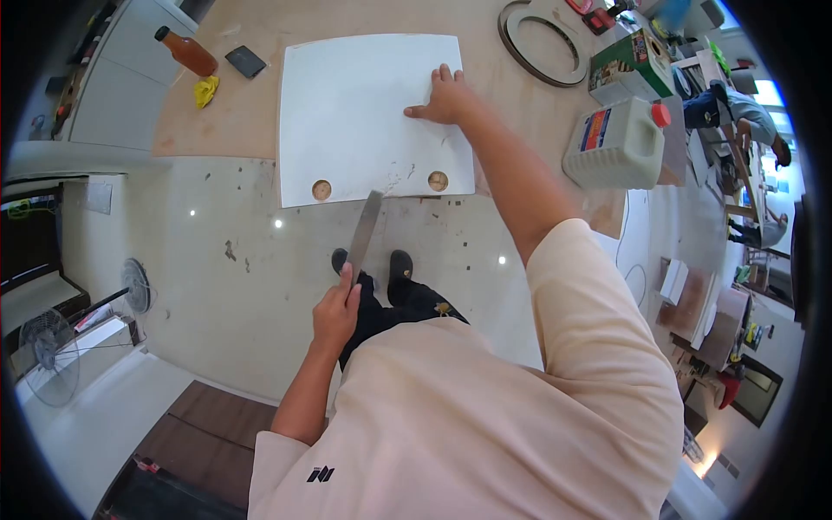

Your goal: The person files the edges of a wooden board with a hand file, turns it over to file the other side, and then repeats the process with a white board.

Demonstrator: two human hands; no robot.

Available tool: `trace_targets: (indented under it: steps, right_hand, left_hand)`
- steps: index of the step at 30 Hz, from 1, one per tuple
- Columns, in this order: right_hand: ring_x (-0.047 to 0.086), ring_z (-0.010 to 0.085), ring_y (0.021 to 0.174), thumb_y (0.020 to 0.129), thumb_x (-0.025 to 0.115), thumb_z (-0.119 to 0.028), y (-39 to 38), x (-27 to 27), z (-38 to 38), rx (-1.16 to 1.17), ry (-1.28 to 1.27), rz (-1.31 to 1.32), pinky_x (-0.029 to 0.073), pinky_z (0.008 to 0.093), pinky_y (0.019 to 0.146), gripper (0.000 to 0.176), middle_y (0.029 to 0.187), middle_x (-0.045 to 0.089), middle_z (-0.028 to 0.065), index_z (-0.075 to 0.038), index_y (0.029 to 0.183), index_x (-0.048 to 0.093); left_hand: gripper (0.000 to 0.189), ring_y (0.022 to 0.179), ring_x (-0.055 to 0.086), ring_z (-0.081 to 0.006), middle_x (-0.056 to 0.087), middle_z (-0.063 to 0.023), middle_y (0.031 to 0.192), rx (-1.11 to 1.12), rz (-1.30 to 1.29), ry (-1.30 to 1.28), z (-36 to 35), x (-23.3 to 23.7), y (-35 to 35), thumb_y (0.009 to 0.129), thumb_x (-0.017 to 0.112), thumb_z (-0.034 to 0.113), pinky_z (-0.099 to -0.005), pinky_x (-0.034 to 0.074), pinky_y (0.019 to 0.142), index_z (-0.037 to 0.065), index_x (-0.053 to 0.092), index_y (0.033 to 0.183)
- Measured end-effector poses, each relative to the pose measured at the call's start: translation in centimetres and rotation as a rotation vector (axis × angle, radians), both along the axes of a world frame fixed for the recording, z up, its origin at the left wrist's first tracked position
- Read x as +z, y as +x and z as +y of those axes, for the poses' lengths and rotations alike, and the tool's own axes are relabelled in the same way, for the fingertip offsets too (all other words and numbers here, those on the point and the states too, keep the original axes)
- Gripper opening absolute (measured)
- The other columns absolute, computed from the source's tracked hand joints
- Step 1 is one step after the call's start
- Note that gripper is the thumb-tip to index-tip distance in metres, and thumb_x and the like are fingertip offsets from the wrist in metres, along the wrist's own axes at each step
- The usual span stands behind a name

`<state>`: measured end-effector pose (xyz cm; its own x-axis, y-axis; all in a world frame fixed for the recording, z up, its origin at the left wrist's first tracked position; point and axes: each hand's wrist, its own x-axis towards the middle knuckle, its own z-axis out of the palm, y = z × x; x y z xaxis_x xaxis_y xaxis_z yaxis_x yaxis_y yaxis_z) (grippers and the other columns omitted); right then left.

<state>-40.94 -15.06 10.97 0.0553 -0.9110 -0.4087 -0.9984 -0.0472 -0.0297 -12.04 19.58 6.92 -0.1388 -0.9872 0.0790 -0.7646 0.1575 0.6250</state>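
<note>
A white panel [364,113] lies on the wooden table [234,113], its near edge reaching slightly past the table's edge. Two round holes, a left one [321,190] and a right one [438,181], sit near that edge, with small dark marks between them. My right hand [446,97] rests on the panel's right part, fingers apart and holding nothing. In my left hand [336,312], below the panel, is a long flat metal file [365,227]. It points up, its tip close to the panel's near edge.
At the back left are an orange bottle [186,52], a yellow crumpled item [206,91] and a dark pad [245,61]. Edging rolls [568,69], a green box [628,65] and a white jug [615,143] stand right. Fans are at left; people are at far right.
</note>
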Motion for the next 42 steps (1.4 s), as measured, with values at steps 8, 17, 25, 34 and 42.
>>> trace_targets:
  steps: [8, 17, 25, 34, 42]
  right_hand:
    - [0.019, 0.0411, 0.151, 0.076, 0.067, -0.075, 4.4, -0.8, 1.8, -0.115, -0.099, -0.031, 0.029, 0.0490, 0.118, 0.115, 0.159, 0.029, 0.0256, 0.013, 0.145, 0.040]
    - [0.039, 0.0402, 0.140, 0.068, 0.083, -0.061, -0.8, -0.9, -3.5, -0.183, -0.083, -0.119, 0.041, 0.0490, 0.110, 0.105, 0.154, 0.039, 0.0197, -0.003, 0.147, 0.044]
    - [0.019, 0.0426, 0.150, 0.049, 0.088, -0.069, -4.0, -3.1, -10.1, -0.016, -0.103, -0.048, 0.024, 0.0496, 0.122, 0.141, 0.162, 0.023, 0.0195, -0.005, 0.157, 0.024]
    - [0.038, 0.0397, 0.140, 0.051, 0.088, -0.068, -3.3, -2.6, -10.4, -0.088, -0.005, -0.148, 0.042, 0.0465, 0.111, 0.130, 0.154, 0.036, 0.0184, 0.000, 0.149, 0.038]
    - [0.046, 0.0365, 0.131, 0.051, 0.087, -0.071, -2.1, -1.4, -10.1, -0.065, 0.031, -0.059, 0.044, 0.0430, 0.106, 0.123, 0.145, 0.045, 0.0191, 0.005, 0.140, 0.049]
  left_hand:
    - [0.054, 0.065, 0.062, -0.0307, 0.062, -0.0127, 0.072, 0.087, 0.005, 0.042, 2.3, 0.2, 1.5, 0.095, 0.067, 0.020, -0.0414, 0.052, 0.060, 0.017, 0.052, 0.146]
    - [0.054, 0.064, 0.063, -0.0330, 0.061, -0.0109, 0.073, -0.019, 0.026, 0.095, -1.8, -1.7, 1.8, 0.097, 0.064, 0.028, -0.0435, 0.052, 0.057, 0.024, 0.048, 0.148]
    - [0.054, 0.064, 0.061, -0.0298, 0.060, -0.0113, 0.072, -0.015, 0.031, 0.224, -1.9, -1.2, 1.4, 0.096, 0.065, 0.021, -0.0417, 0.052, 0.062, 0.020, 0.049, 0.148]
    - [0.055, 0.066, 0.065, -0.0354, 0.065, -0.0142, 0.076, -0.036, 0.011, 0.138, -11.0, -1.2, -9.5, 0.098, 0.061, 0.027, -0.0467, 0.053, 0.060, 0.026, 0.044, 0.150]
    - [0.056, 0.068, 0.065, -0.0366, 0.064, -0.0155, 0.075, 0.136, 0.002, 0.215, -2.0, -1.9, -4.5, 0.097, 0.063, 0.026, -0.0457, 0.053, 0.062, 0.021, 0.044, 0.150]
